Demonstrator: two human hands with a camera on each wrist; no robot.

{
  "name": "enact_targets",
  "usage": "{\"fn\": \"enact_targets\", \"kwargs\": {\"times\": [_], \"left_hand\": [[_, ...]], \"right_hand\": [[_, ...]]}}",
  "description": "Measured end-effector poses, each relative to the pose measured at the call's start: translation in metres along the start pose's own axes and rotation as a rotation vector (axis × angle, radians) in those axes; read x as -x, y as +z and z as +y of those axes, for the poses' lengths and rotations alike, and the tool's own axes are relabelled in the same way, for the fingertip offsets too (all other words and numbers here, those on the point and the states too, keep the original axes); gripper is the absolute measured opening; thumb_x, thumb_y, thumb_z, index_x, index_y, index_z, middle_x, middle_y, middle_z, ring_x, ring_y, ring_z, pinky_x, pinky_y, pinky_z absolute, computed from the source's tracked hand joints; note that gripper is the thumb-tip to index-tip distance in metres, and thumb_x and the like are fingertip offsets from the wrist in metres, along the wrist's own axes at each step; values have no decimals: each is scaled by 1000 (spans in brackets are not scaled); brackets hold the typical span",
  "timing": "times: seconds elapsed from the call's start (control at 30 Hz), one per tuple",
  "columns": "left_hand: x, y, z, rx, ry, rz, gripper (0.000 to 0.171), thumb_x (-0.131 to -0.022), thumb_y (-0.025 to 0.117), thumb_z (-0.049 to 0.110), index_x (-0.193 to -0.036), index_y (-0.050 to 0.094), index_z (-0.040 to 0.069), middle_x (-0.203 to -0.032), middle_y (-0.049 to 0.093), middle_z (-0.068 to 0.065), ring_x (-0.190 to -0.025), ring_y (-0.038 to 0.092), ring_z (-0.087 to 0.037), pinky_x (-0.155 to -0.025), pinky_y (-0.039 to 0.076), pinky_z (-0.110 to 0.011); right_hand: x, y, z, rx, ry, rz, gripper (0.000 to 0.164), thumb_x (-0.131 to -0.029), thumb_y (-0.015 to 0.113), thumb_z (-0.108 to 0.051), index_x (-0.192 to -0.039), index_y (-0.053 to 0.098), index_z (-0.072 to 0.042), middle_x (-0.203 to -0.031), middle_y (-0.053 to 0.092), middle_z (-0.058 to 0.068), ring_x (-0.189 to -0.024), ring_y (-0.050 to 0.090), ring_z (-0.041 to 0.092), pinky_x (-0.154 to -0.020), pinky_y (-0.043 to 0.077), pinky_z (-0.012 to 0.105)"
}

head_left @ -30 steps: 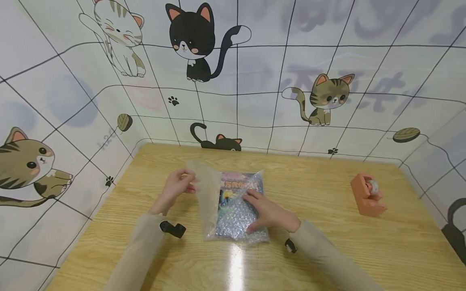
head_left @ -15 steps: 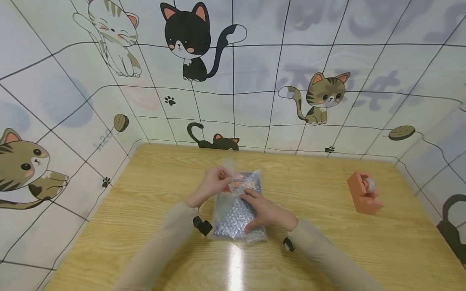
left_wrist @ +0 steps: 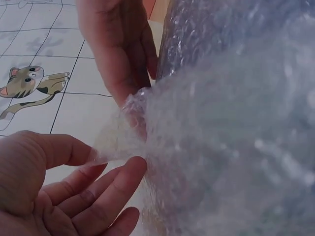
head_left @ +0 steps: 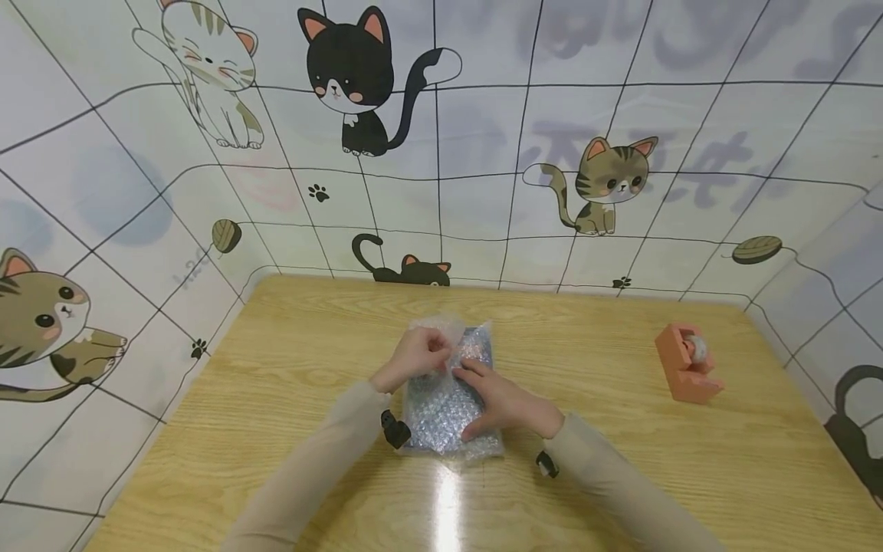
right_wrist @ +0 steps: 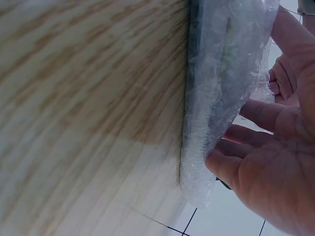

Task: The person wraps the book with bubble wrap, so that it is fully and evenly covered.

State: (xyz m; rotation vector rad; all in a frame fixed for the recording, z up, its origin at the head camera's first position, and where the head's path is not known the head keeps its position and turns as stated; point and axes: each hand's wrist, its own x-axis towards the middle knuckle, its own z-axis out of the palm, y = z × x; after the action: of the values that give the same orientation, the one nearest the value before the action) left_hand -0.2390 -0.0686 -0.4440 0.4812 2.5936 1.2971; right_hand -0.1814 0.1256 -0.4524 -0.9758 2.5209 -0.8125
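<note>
A flat book point(head_left: 472, 351) with a printed cover lies under bubble wrap point(head_left: 436, 420) in the middle of the table; the layers blur most of its cover. My left hand point(head_left: 422, 355) pinches the edge of a loose flap of the wrap over the upper part of the book. In the left wrist view, thumb and fingers of that left hand point(left_wrist: 74, 184) hold the thin edge. My right hand point(head_left: 509, 400) rests on the wrapped book's right side, fingers spread. From the right wrist view, the fingers of the right hand point(right_wrist: 275, 142) press against the wrap.
An orange tape dispenser point(head_left: 686, 364) with a roll of tape stands at the right on the wooden table point(head_left: 586, 345). Behind and beside the table hangs a white gridded covering point(head_left: 483, 138) printed with cartoon cats.
My left hand has moved right, carrying the wrap flap from beyond the book's left side over its cover. The right hand has stayed on the wrapped book.
</note>
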Motion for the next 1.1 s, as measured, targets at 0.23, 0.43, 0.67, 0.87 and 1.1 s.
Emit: {"fn": "enact_targets", "kwargs": {"times": [0.23, 0.43, 0.67, 0.87, 1.1], "left_hand": [[2, -7, -11, 30, 49, -124, 18, -87, 58, 5, -99, 69, -2, -87, 69, -10, -70, 62, -14, -58, 51, -23], [7, -13, -23, -16, 214, -288, 35, -77, 60, -8, -111, 62, -7, -109, 64, -17, -102, 61, -27, -87, 50, -26], [9, -14, -29, -97, 405, -343, 42, -73, 67, -6, -114, 59, -10, -112, 56, -17, -106, 55, -29, -92, 47, -29], [10, -13, -27, -193, 442, -334, 44, -73, 68, -4, -116, 59, -9, -115, 55, -18, -109, 52, -29, -96, 43, -34], [15, -12, -29, -357, 507, -277, 44, -76, 68, 6, -118, 60, -4, -126, 49, -22, -118, 43, -36, -101, 35, -47]], "right_hand": [[-2, 1, 1, 5, -39, 3, 98, -68, 84, -32, -140, 32, 10, -147, 24, 26, -132, 30, 41, -106, 31, 50], [0, -1, 5, 10, -79, -5, 96, -69, 82, -34, -140, 33, 9, -147, 24, 28, -132, 30, 42, -107, 29, 49], [3, -13, 4, 93, -118, 87, 60, -66, 84, -22, -111, 56, 6, -118, 53, 18, -111, 52, 35, -95, 44, 44], [-1, -17, 3, 79, -76, 173, 69, -66, 85, -24, -119, 52, 6, -123, 49, 21, -115, 49, 37, -97, 43, 47], [-1, -12, 10, 58, -48, 65, 83, -70, 81, -33, -133, 44, 8, -143, 34, 28, -131, 32, 43, -106, 29, 54]]}}
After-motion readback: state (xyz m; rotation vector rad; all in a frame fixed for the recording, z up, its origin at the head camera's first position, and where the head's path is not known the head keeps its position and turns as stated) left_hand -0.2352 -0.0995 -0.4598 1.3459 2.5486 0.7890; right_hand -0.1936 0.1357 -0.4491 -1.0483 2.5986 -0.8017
